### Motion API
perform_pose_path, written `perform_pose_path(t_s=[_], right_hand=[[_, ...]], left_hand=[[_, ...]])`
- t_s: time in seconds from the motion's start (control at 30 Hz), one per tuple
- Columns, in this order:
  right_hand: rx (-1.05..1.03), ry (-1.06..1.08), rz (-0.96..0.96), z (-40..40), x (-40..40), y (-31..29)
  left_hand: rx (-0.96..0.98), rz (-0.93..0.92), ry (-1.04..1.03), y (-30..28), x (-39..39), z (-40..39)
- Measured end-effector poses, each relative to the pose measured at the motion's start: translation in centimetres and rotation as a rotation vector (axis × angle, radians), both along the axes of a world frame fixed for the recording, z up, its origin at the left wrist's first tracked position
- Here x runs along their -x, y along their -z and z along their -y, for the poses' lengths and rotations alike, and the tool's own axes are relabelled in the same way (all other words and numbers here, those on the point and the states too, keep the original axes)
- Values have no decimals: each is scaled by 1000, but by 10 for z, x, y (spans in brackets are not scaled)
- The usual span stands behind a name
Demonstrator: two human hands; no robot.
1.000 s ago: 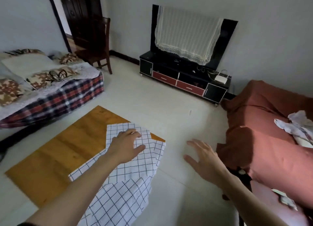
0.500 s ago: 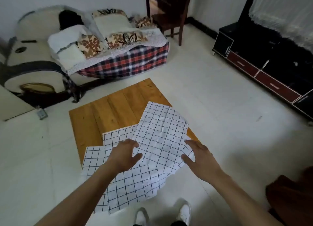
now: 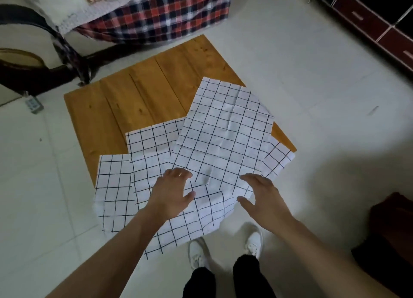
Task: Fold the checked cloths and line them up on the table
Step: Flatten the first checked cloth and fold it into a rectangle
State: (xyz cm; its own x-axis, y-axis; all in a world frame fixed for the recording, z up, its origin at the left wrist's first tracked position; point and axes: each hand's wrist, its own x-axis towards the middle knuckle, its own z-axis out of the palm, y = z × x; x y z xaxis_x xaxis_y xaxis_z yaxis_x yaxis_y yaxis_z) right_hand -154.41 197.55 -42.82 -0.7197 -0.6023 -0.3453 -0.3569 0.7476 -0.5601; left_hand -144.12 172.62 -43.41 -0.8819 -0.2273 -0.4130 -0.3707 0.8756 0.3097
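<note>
The near edge of the topmost white, black-gridded cloth (image 3: pixel 223 128) should be pinched squarely by both spread, empty hands, left hand (image 3: pixel 171 194) and right hand (image 3: pixel 262 194), before folding

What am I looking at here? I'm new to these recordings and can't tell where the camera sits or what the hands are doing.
The camera is worn on a person's head and looks down, so you see their own arms and shoes. Several unfolded checked cloths overlap on a low wooden table, some hanging over its near edge. The left hand and right hand are spread open over the cloths; neither grips anything. Whether they touch the fabric is unclear.
</note>
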Motion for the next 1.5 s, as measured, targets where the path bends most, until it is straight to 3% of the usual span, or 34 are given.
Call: perform_pose_path(t_s=[0.2,0.4,0.57,0.87,1.03,1.27,1.5], right_hand=[[55,141,-2,14,-10,75],[59,91,-106,30,-14,134],[-16,32,-181,34,-11,157],[-80,28,-318,30,-5,160],[-53,45,-353,33,2,158],[-10,64,-509,46,17,128],[62,91,-594,23,48,79]], left_hand=[[-13,-99,26,68,10,10],[9,-233,206,121,26,13],[24,-220,295,140,34,14],[181,-317,359,149,44,15],[195,-552,327,149,48,19],[158,-614,274,103,65,15],[239,-650,396,56,68,37]])
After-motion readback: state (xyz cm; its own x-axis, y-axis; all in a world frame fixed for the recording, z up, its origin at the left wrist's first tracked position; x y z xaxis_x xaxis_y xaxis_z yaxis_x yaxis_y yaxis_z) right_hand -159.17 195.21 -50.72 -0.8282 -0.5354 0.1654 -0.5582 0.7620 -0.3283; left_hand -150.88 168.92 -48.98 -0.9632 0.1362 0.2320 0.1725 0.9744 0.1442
